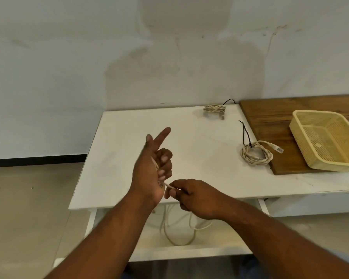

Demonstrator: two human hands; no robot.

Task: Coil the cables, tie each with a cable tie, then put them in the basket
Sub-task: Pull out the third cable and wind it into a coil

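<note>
Curling three fingers round a thin beige cable (166, 184), the left hand (149, 168) stands upright over the white worktop (119, 148), index finger and thumb straight. The right hand (191, 195), knuckles up, pinches the same cable at the left palm's 5 o'clock. A cream plastic mesh basket (302, 141) sits at 3 o'clock.
</note>
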